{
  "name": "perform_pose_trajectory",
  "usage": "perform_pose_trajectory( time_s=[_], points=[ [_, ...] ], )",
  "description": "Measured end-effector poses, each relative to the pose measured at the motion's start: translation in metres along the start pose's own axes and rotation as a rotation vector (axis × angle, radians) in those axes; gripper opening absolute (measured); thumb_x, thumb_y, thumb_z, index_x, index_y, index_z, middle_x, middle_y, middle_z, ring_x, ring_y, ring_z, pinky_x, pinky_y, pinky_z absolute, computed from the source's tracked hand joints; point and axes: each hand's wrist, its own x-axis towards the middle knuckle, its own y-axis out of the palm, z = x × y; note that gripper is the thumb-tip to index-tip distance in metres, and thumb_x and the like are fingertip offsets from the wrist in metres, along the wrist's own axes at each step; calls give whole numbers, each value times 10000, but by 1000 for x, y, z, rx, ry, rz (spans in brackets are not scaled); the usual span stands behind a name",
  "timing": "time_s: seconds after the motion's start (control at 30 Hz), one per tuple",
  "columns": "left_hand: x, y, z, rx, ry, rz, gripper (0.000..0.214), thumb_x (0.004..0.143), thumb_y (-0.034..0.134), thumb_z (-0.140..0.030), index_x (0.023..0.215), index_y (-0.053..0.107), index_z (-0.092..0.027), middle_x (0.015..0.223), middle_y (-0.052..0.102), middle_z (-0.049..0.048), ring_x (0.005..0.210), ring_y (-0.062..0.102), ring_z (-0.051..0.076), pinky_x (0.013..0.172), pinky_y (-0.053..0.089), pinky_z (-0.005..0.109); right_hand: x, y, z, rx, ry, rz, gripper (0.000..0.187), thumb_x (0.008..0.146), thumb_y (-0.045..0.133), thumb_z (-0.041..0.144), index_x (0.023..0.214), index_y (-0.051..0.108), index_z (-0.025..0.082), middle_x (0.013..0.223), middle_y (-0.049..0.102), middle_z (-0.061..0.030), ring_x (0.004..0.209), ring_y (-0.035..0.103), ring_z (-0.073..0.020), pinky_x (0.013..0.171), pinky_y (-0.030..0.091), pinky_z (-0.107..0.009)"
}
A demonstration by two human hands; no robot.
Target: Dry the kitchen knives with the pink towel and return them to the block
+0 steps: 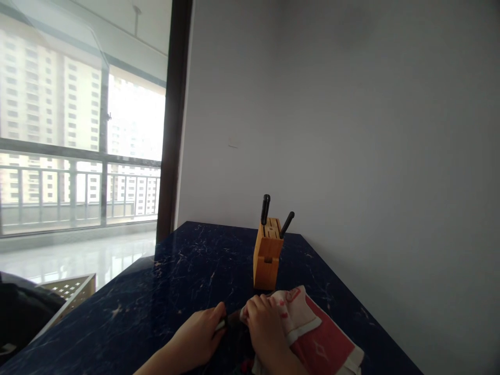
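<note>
My left hand [203,333] is closed around the handle of what looks like a knife [234,318]. Its dark blade points right, toward my other hand, and its far end is hidden in cloth. My right hand [265,325] grips a red and white cloth [322,341] folded over that end, and the rest of the cloth spreads out to the right. Just beyond my hands, a wooden knife block [266,265] stands upright on the table. Two black-handled knives stick out of its top, one at the left [265,209] and one leaning right [288,224].
The dark blue marble-patterned table [187,265] reaches back to a grey wall [371,156]. At the left are a glass door with a dark frame [175,120], a perforated light-coloured panel [70,289] and a black object [25,312] beside the table edge.
</note>
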Motion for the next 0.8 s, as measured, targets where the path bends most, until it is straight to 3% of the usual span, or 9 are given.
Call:
perform_pose_trajectory(
  time_s=[0.17, 0.4, 0.6, 0.8],
  points=[
    [0, 1, 0, -14, -17, 4, 47, 840, 384, -263, 870, 410, -238, 841, 623, 5, 769, 592, 167, 639, 372, 242, -1, 5, 4, 17, -35, 8, 257, 780, 403, 11, 745, 550, 220, 812, 577, 10, 794, 474, -162, 782, 246, -321],
    [0, 4, 1, 27, 34, -14, 113, 866, 337, -284, 930, 414, -234, 868, 621, 24, 797, 593, 189, 644, 386, 256, 2, -2, 2, -105, 47, -54, 240, 817, 384, 56, 756, 547, 221, 772, 574, -16, 779, 466, -199, 721, 252, -361],
    [0, 2, 0, 24, -9, 16, 96, 856, 354, -276, 914, 415, -230, 876, 624, 31, 819, 596, 192, 666, 388, 256, 1, 1, 4, -26, -103, -17, 197, 815, 421, 70, 770, 535, 224, 812, 571, 9, 800, 464, -170, 733, 265, -320],
    [0, 2, 3, 36, -27, -3, 76, 849, 367, -297, 866, 403, -231, 832, 621, 17, 779, 594, 181, 638, 367, 249, 2, -1, -2, -67, -3, -48, 218, 810, 406, 52, 731, 526, 216, 764, 552, -2, 780, 451, -179, 715, 261, -330]
  ],
)
